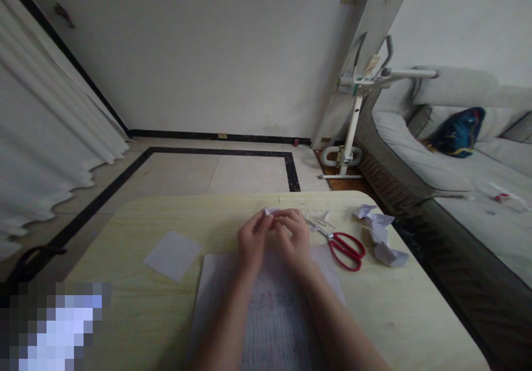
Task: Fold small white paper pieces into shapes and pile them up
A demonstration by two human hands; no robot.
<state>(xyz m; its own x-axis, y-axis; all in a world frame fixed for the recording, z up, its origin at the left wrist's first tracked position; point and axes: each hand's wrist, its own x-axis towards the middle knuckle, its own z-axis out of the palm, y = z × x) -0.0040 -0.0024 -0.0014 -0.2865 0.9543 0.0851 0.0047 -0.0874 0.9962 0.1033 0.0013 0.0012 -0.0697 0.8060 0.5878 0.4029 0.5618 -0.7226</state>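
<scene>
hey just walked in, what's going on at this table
A person is holding a small piece of white paper between the fingertips of the left hand and right hand, above a large sheet covered in writing. A flat white paper square lies to the left on the pale wooden table. To the right lie red-handled metal scissors, thin white paper scraps and crumpled-looking folded white papers.

The bare left forearm and right forearm reach forward, converging. The left hand and right hand turn inward, fingers bent, thumbs and fingertips drawn together in a close pinch between them.
</scene>
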